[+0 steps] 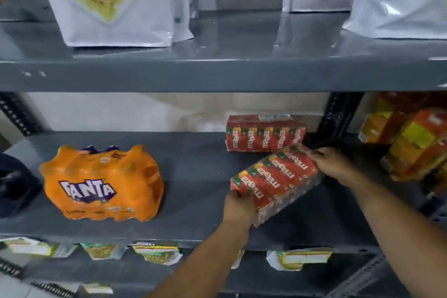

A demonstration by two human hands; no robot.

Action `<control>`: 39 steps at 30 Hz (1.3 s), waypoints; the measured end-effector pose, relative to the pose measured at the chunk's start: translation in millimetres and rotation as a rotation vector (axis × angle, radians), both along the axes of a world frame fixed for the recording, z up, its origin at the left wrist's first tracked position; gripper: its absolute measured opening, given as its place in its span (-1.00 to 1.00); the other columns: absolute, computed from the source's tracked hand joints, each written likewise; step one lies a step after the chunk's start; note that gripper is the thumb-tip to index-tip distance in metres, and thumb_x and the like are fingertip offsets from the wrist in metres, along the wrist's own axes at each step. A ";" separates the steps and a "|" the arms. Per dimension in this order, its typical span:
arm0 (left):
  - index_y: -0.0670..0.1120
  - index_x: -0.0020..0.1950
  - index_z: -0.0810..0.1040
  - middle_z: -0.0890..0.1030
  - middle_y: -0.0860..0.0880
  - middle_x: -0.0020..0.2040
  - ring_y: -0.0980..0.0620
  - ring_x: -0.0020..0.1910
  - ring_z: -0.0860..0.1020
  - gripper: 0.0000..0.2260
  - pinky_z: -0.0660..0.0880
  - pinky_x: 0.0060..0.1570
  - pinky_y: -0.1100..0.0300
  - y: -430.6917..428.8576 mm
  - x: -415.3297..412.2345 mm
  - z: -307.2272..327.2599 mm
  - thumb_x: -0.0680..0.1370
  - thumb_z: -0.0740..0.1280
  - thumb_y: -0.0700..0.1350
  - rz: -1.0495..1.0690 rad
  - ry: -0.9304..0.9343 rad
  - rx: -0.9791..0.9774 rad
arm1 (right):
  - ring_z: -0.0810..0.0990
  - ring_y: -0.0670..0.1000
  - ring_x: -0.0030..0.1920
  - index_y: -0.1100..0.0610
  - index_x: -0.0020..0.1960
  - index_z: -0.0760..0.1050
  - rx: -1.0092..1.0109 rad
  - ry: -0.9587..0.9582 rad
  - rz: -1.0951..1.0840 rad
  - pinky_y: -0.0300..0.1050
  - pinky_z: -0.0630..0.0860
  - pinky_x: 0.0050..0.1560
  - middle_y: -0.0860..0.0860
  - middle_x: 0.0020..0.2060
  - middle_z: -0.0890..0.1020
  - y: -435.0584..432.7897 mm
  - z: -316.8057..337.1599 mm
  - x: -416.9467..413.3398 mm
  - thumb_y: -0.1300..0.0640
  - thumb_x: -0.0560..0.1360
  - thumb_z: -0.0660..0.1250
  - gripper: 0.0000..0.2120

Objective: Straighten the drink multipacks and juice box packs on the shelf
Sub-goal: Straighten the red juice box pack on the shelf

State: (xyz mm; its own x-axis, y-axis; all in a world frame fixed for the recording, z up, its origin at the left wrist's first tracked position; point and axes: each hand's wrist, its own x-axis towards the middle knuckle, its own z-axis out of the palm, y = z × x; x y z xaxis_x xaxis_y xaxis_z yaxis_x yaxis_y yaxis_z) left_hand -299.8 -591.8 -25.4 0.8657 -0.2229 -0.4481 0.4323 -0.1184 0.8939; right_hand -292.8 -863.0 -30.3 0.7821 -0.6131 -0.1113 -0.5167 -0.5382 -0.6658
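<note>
Squaring a skewed Maaza juice box pack [275, 182] on the shelf [193, 201].
Left hand [238, 207] and right hand [335, 164] clasp opposite ends; next, rotate it parallel to the shelf's front edge.

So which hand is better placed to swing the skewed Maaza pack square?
Probably the right hand: it grips the far end of the angled Maaza pack, while the left hand can pivot the near corner.

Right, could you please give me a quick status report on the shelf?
Both hands, left and right, gripping the skewed front juice box pack. Rear juice box pack square against the wall. Fanta multipack untouched, well clear.
</note>
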 end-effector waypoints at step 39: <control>0.05 0.23 0.53 0.73 -0.07 0.06 -0.05 0.04 0.71 -0.68 0.66 -0.02 0.03 1.1 3.9 -37.4 0.59 0.24 0.19 -0.009 -0.316 -0.288 | 0.71 0.07 -0.06 -0.08 0.14 0.57 0.664 -0.752 -0.160 0.02 0.62 -0.10 0.11 0.06 0.68 38.6 -35.3 -66.4 0.06 0.58 0.26 -0.82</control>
State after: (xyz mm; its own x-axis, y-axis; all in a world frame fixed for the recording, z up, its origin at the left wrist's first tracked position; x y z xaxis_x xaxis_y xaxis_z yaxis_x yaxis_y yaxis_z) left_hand -295.9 -590.8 -62.8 0.9480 -0.3082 -0.0792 0.1317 0.1535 0.9793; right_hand -359.2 -824.4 -65.6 0.7036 -0.7103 0.0195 0.1255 0.0972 -0.9873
